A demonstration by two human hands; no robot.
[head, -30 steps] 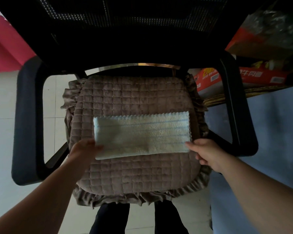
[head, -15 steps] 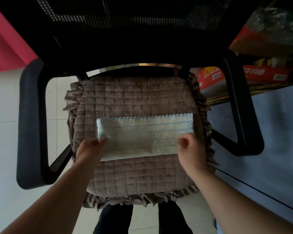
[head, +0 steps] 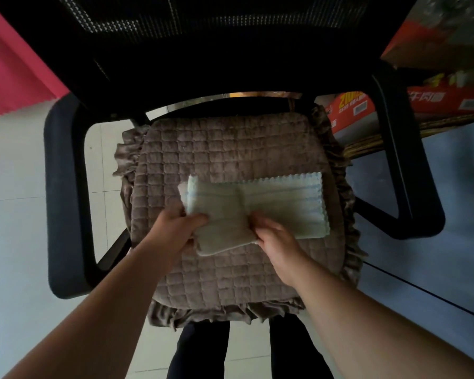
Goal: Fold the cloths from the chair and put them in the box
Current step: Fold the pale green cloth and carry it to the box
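Pale green cloth (head: pixel 282 206) lies on the chair (head: pixel 230 269) cushion, its left part doubled over between both hands; left hand (head: pixel 175 231) fingers grip that flap's left edge, right hand (head: pixel 274 236) fingers pinch its right edge.

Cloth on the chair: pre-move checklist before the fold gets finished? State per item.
1. Cloth lies on the seat cushion, not hanging off: ok.
2. Left hand grips the folded-over left part: ok.
3. Right hand pinches the cloth near its middle at the near edge: ok.
4. Folded part lines up with the layer under it: not ok, it sits skewed toward the near side.
5. Right end lies flat, scalloped edge showing: ok.
6. Box ready to receive the cloth: cannot tell, no open box in view.
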